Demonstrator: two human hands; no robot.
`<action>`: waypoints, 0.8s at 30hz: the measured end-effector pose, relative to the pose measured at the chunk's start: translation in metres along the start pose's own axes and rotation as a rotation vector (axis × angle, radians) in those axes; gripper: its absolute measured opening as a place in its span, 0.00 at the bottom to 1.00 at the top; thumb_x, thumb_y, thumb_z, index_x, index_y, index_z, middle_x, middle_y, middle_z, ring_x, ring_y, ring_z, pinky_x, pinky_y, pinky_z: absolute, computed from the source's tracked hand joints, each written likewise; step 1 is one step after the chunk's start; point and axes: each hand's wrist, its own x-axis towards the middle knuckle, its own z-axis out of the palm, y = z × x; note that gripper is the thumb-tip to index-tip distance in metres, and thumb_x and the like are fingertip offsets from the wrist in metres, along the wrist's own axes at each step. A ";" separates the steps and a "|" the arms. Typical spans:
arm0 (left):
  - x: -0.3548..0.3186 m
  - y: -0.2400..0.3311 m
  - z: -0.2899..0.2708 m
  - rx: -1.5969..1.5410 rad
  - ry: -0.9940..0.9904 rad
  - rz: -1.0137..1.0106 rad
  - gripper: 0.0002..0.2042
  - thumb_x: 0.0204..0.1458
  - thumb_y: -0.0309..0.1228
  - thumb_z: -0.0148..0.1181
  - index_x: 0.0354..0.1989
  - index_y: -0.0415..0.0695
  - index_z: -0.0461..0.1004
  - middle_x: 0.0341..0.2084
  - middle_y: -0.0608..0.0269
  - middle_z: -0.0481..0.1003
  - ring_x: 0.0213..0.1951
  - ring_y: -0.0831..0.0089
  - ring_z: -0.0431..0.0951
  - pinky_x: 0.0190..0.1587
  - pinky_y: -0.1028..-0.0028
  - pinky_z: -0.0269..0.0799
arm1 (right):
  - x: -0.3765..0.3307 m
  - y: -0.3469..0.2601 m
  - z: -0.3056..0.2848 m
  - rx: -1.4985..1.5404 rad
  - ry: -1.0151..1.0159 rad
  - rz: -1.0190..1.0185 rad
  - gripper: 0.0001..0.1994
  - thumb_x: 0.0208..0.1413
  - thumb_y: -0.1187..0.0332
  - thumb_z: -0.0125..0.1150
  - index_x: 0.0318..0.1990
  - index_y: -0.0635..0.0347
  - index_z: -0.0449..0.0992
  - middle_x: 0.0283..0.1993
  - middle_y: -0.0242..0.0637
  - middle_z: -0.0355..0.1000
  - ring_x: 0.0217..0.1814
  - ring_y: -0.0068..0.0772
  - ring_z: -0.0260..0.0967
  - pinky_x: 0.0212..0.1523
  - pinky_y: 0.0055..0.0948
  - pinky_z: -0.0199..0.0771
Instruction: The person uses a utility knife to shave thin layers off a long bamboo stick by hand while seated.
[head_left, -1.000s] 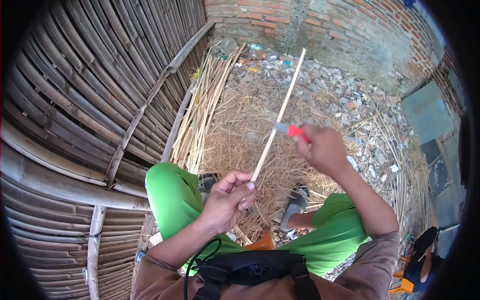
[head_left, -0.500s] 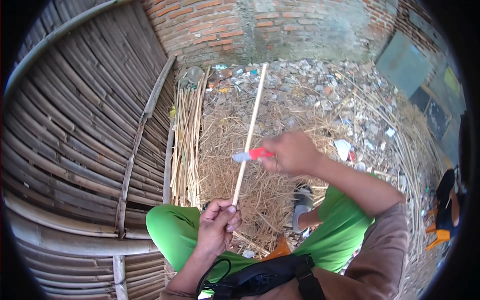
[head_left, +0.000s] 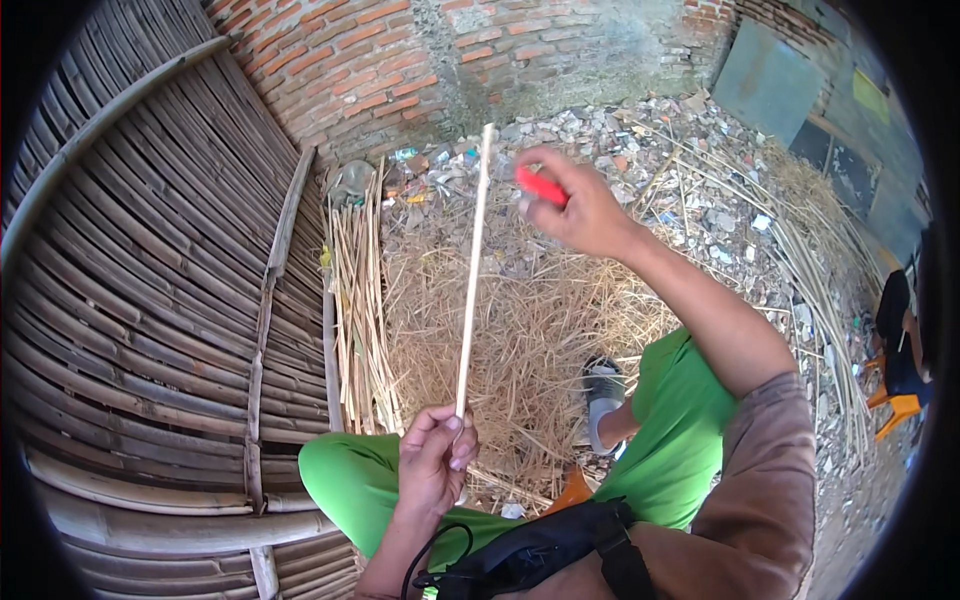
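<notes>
Bamboo strip (head_left: 472,280) rises from the clamped fingers of the left hand (head_left: 432,458), seemingly mostly pared; leftover roughness cannot be told. Right hand (head_left: 582,208) fingers clamp a red-handled knife (head_left: 543,187) near the strip's upper end; shavings (head_left: 530,350) lie below.

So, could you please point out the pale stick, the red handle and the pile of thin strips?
Pale stick (head_left: 475,270): head view, middle of its length.
Red handle (head_left: 541,187): head view, its exposed part.
Pile of thin strips (head_left: 360,308): head view, middle of the pile.
</notes>
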 end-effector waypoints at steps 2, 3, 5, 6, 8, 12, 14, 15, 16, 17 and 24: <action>0.004 0.001 0.004 0.023 -0.001 -0.007 0.07 0.63 0.19 0.52 0.47 0.35 0.72 0.36 0.53 0.74 0.26 0.78 0.66 0.24 0.81 0.61 | -0.003 -0.001 0.003 -0.160 -0.133 -0.135 0.16 0.57 0.54 0.60 0.48 0.50 0.79 0.31 0.41 0.77 0.35 0.51 0.76 0.36 0.49 0.74; 0.005 0.002 0.005 0.053 -0.014 -0.009 0.08 0.63 0.19 0.52 0.48 0.35 0.73 0.35 0.53 0.74 0.26 0.78 0.66 0.24 0.81 0.60 | -0.004 -0.002 0.004 -0.323 -0.254 -0.279 0.17 0.55 0.55 0.62 0.49 0.48 0.79 0.32 0.40 0.77 0.36 0.50 0.76 0.36 0.47 0.75; 0.011 0.011 -0.005 0.057 -0.062 0.028 0.10 0.64 0.23 0.53 0.50 0.33 0.74 0.35 0.53 0.75 0.26 0.77 0.68 0.24 0.81 0.62 | -0.008 0.000 0.007 -0.365 -0.292 -0.325 0.16 0.55 0.56 0.63 0.50 0.48 0.79 0.32 0.39 0.77 0.36 0.48 0.77 0.37 0.46 0.75; 0.015 0.020 -0.010 -0.075 -0.185 0.018 0.11 0.63 0.24 0.54 0.52 0.33 0.74 0.38 0.51 0.77 0.30 0.72 0.74 0.28 0.80 0.68 | -0.012 -0.002 0.007 -0.354 -0.314 -0.242 0.17 0.54 0.61 0.65 0.51 0.50 0.79 0.34 0.42 0.78 0.37 0.50 0.77 0.38 0.45 0.75; 0.018 0.039 -0.006 -0.279 -0.394 0.132 0.16 0.62 0.27 0.54 0.57 0.34 0.73 0.48 0.47 0.78 0.42 0.63 0.82 0.40 0.75 0.81 | -0.020 -0.010 0.012 -0.284 -0.292 -0.211 0.14 0.60 0.63 0.65 0.52 0.53 0.80 0.29 0.39 0.78 0.29 0.42 0.76 0.33 0.39 0.74; 0.025 0.033 0.021 -0.250 -0.214 0.207 0.21 0.61 0.32 0.55 0.60 0.35 0.69 0.52 0.51 0.76 0.48 0.65 0.77 0.44 0.67 0.77 | -0.064 -0.077 0.036 0.063 -0.332 0.182 0.12 0.67 0.58 0.60 0.47 0.56 0.79 0.27 0.36 0.76 0.29 0.33 0.75 0.35 0.41 0.76; 0.029 0.007 0.021 0.562 -0.131 0.473 0.22 0.65 0.32 0.53 0.65 0.38 0.63 0.52 0.56 0.75 0.51 0.71 0.75 0.45 0.70 0.77 | -0.078 -0.108 0.065 0.596 -0.342 0.464 0.14 0.70 0.58 0.57 0.46 0.59 0.79 0.25 0.32 0.74 0.28 0.26 0.72 0.33 0.35 0.76; 0.022 0.004 0.024 0.563 -0.122 0.473 0.22 0.65 0.32 0.53 0.65 0.38 0.63 0.52 0.56 0.75 0.51 0.71 0.75 0.45 0.70 0.77 | -0.084 -0.124 0.077 0.770 -0.334 0.564 0.14 0.70 0.58 0.56 0.45 0.61 0.78 0.25 0.31 0.73 0.27 0.23 0.71 0.32 0.33 0.76; 0.014 0.000 0.036 0.500 -0.192 0.401 0.20 0.67 0.32 0.51 0.65 0.40 0.62 0.50 0.58 0.75 0.48 0.73 0.75 0.43 0.72 0.76 | -0.087 -0.138 0.075 0.771 -0.319 0.663 0.14 0.71 0.58 0.56 0.44 0.62 0.79 0.25 0.30 0.72 0.25 0.22 0.69 0.30 0.30 0.75; 0.005 -0.001 0.042 0.455 -0.251 0.332 0.18 0.69 0.33 0.50 0.64 0.41 0.61 0.48 0.60 0.74 0.44 0.76 0.76 0.41 0.74 0.76 | -0.089 -0.152 0.073 0.792 -0.305 0.755 0.15 0.71 0.59 0.55 0.42 0.63 0.79 0.25 0.29 0.71 0.23 0.20 0.68 0.28 0.27 0.74; -0.017 -0.030 0.022 0.578 -0.071 0.393 0.08 0.68 0.27 0.55 0.52 0.41 0.69 0.31 0.66 0.73 0.25 0.84 0.69 0.25 0.81 0.63 | -0.124 -0.101 0.064 0.587 -0.268 0.507 0.19 0.71 0.53 0.55 0.49 0.63 0.77 0.28 0.28 0.70 0.27 0.19 0.65 0.31 0.24 0.68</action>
